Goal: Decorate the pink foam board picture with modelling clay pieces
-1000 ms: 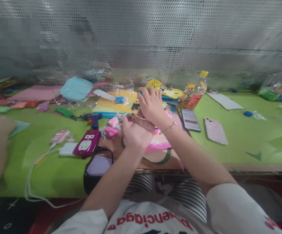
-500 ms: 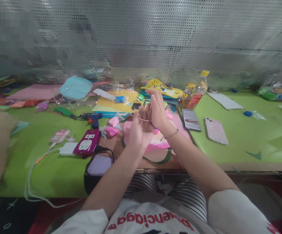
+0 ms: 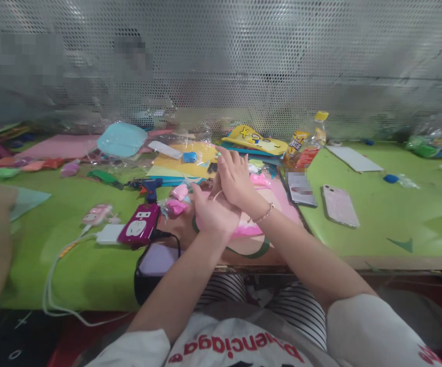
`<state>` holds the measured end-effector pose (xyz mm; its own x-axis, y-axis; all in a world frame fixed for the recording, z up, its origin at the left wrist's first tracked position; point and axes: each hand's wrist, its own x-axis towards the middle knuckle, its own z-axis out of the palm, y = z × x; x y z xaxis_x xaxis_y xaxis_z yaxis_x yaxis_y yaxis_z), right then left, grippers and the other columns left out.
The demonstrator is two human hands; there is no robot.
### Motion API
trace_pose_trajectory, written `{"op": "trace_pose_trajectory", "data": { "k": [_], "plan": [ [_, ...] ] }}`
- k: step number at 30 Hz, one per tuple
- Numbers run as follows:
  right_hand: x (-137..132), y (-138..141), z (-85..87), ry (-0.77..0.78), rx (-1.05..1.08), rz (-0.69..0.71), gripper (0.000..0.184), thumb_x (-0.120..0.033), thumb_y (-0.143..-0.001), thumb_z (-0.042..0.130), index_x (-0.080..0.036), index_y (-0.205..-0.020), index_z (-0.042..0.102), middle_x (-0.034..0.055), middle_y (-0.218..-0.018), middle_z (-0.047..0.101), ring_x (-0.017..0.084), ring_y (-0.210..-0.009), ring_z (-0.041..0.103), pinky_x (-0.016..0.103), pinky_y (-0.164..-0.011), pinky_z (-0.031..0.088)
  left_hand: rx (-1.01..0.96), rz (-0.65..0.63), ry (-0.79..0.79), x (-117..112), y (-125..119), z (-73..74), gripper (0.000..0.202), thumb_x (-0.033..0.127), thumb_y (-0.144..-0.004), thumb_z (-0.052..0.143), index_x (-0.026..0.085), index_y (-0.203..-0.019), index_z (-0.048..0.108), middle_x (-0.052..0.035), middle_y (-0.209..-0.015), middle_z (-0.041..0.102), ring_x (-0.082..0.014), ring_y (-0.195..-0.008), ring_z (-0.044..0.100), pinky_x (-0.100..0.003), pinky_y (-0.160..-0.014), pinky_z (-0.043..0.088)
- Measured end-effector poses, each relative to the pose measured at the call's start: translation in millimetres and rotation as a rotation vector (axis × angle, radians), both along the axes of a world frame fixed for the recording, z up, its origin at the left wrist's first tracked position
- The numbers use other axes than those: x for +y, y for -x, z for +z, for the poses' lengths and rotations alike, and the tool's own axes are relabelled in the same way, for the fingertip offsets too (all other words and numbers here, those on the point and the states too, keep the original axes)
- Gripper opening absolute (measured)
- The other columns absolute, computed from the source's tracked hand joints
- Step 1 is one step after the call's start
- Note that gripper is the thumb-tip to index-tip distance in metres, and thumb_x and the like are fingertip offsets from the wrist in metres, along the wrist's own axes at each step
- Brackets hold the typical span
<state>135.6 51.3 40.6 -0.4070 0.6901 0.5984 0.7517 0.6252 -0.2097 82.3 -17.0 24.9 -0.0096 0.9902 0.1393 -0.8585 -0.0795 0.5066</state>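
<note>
The right hand [image 3: 235, 179] has tipped flatter over the left hand [image 3: 218, 215], fingers straight, left thumb wide. Flat palms seemingly press the thin, pale-pink, clay-like strand [image 3: 217, 195] evenly.

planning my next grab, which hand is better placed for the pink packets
Probably the left hand: its thumb side faces the pink packets, while the right hand sits beyond it, farther from them.

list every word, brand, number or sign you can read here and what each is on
"enciaga", upside down in red, on the shirt; its first letters are unclear.
"+" and "O", on the dark item at lower left.
Too blurred to read: yellow pack, bottle label, red sleeve print.
Too small to read: phone screen.
</note>
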Motion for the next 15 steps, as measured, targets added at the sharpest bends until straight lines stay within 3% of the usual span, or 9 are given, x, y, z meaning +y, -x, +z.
{"op": "trace_pose_trajectory", "data": {
  "k": [5, 10, 15],
  "plan": [
    [1, -1, 1.3, 0.047, 0.008, -0.121, 0.048, -0.026, -0.097, 0.012, -0.013, -0.137, 0.034, 0.0171, -0.133, 0.044, 0.032, -0.123, 0.039, 0.062, -0.103, 0.022, 0.026, 0.002, 0.029, 1, -3, 1.1, 0.079, 0.077, -0.078, 0.011, 0.027, -0.124, 0.052, -0.0057, -0.136, 0.05, -0.0258, -0.13, 0.04, -0.041, -0.098, 0.041],
    [-2, -1, 3.5, 0.022, -0.132, -0.048, 0.045, -0.024, -0.096, 0.019, -0.014, -0.137, 0.035, 0.0162, -0.141, 0.036, 0.034, -0.126, 0.033, 0.063, -0.103, 0.019, -0.035, -0.014, 0.021, 0, -4, 0.7, 0.075, 0.075, -0.079, 0.014, 0.026, -0.115, 0.058, -0.0065, -0.129, 0.056, -0.0271, -0.129, 0.041, -0.043, -0.098, 0.041],
    [23, -2, 2.3, 0.069, 0.003, -0.18, 0.048, -0.026, -0.096, 0.015, -0.012, -0.14, 0.032, 0.0195, -0.131, 0.044, 0.033, -0.12, 0.042, 0.063, -0.102, 0.021, -0.121, -0.056, -0.024, 2, -4, -2.8, 0.071, 0.074, -0.081, 0.018, 0.023, -0.1, 0.063, -0.0072, -0.119, 0.062, -0.0241, -0.122, 0.049, -0.037, -0.097, 0.043]
  ]
}}
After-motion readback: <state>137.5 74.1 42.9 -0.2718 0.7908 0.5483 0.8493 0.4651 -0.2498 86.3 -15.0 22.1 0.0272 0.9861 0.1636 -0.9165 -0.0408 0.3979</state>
